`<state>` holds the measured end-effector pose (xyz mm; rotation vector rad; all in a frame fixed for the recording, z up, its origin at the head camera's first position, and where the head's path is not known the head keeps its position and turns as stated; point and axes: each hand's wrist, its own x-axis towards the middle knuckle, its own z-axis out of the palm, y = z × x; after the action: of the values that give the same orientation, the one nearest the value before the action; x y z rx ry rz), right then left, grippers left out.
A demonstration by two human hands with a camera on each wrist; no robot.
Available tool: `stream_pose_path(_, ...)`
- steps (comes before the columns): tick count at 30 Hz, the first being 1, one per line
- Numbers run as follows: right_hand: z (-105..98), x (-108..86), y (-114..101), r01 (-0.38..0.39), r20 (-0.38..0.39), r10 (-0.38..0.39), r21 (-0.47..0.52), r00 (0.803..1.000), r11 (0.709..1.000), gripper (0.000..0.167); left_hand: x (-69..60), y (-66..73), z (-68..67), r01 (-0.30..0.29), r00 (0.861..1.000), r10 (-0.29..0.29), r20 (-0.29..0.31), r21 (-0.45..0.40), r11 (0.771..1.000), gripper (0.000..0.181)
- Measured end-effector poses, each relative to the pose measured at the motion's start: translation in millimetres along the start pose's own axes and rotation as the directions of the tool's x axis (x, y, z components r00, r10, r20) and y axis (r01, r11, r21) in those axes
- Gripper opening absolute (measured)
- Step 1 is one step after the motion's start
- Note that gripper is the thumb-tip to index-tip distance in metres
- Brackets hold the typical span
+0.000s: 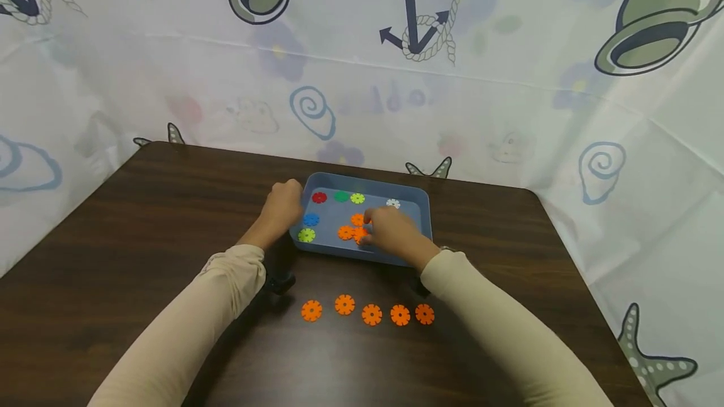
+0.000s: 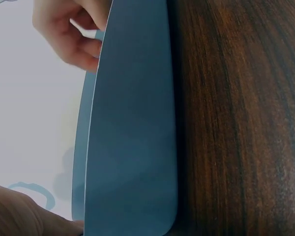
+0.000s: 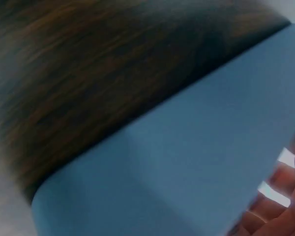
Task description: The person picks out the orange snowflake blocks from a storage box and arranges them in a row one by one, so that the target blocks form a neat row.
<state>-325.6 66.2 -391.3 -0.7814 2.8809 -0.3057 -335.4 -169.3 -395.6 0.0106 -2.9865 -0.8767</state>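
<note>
On the bench (image 1: 141,237), nearest, five orange discs (image 1: 371,314) lie in a loose row; beyond, the right hand (image 1: 393,231) bends its fingers over more orange discs (image 1: 345,232) in the blue tray (image 1: 334,209) — whether pinching one, I cannot tell — while the left hand (image 1: 283,206) grips the tray's left rim. Picking out orange seems the step in hand; next calls for lifting one disc cleanly, leaving the farther red disc (image 1: 319,198).

Anchor-printed white cloth (image 1: 362,68) behind brown table (image 1: 170,237)
</note>
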Motion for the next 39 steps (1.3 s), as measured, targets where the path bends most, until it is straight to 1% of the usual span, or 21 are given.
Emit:
stream_pose_path(4, 7, 7.8, -4, -0.018, 0.003, 0.018, -0.008, 1.0, 1.0, 0.025, 0.8, 1.0, 0.7, -0.004, 1.0, 0.004, -0.008, 0.007, 1.0, 0.015)
stream_pose_path(9, 8, 6.8, -8, -0.019, -0.023, 0.02, 0.03, 1.0, 0.999, 0.017, 1.1, 0.0, 1.9, 0.001, 1.0, -0.001, 0.005, 0.006, 1.0, 0.014)
stream_pose_path(11, 5, 2.3, -13, 0.007, -0.052, -0.004, 0.052, 0.999, 0.999, 0.012, 1.0, -1.0, 2.5, -0.001, 1.0, 0.001, 0.002, 0.009, 1.0, 0.013)
stream_pose_path(13, -3, -5.3, -23, 0.049, -0.085, -0.041, 0.088, 0.996, 0.995, 0.009, 0.8, -1.7, 3.0, -0.001, 1.0, 0.001, 0.002, 0.01, 1.0, 0.013)
stream_pose_path(15, -12, -15.4, -35, 0.101, -0.113, -0.088, 0.112, 0.99, 0.989, 0.009, 0.6, -1.8, 3.0, 0.0, 1.0, 0.0, -0.002, 0.005, 1.0, 0.014)
stream_pose_path(17, -22, -27.0, -46, 0.132, -0.12, -0.117, 0.127, 0.986, 0.983, 0.013, 0.8, -1.8, 3.5, -0.004, 1.0, 0.004, -0.002, -0.005, 1.0, 0.013)
stream_pose_path(18, -26, -33.2, -50, 0.139, -0.111, -0.126, 0.126, 0.986, 0.982, 0.015, 1.0, -1.3, 3.7, -0.006, 1.0, 0.006, -0.002, -0.011, 1.0, 0.013)
stream_pose_path(20, -30, -44.6, -58, 0.137, -0.07, -0.13, 0.121, 0.989, 0.983, 0.018, 1.2, -0.7, 4.1, -0.015, 1.0, 0.015, -0.007, -0.015, 1.0, 0.014)
stream_pose_path(22, -28, -54.6, -64, 0.131, 0.002, -0.133, 0.155, 0.991, 0.979, 0.02, 1.4, -0.4, 4.4, -0.027, 1.0, 0.026, -0.014, -0.014, 1.0, 0.014)
stream_pose_path(23, -24, -59.2, -67, 0.121, 0.049, -0.132, 0.182, 0.99, 0.976, 0.021, 1.3, -0.1, 4.2, -0.03, 0.999, 0.03, -0.02, -0.008, 1.0, 0.015)
stream_pose_path(25, -13, -67.0, -74, 0.115, 0.126, -0.148, 0.239, 0.981, 0.964, 0.022, 0.9, 0.1, 3.3, -0.031, 0.999, 0.031, -0.03, 0.001, 1.0, 0.015)
stream_pose_path(27, 1, -72.5, -81, 0.121, 0.182, -0.178, 0.286, 0.967, 0.951, 0.023, 0.4, 0.1, 2.2, -0.027, 0.999, 0.028, -0.035, 0.006, 1.0, 0.015)
stream_pose_path(28, 8, -74.8, -85, 0.123, 0.198, -0.187, 0.295, 0.962, 0.948, 0.023, 0.1, 0.3, 1.6, -0.025, 0.999, 0.026, -0.034, 0.009, 1.0, 0.015)
stream_pose_path(30, 19, -77.0, -90, 0.142, 0.198, -0.2, 0.273, 0.96, 0.951, 0.025, -0.1, 0.7, 0.9, -0.023, 0.999, 0.023, -0.03, 0.008, 1.0, 0.014)
stream_pose_path(33, 30, -78.3, -94, 0.149, 0.189, -0.198, 0.243, 0.962, 0.958, 0.026, 0.0, 0.9, 1.0, -0.02, 1.0, 0.02, -0.02, 0.005, 1.0, 0.017)
stream_pose_path(39, 39, -81.1, -99, 0.143, 0.197, -0.178, 0.181, 0.964, 0.973, 0.031, -0.9, 0.7, 1.3, -0.003, 1.0, 0.003, -0.015, 0.009, 1.0, 0.015)
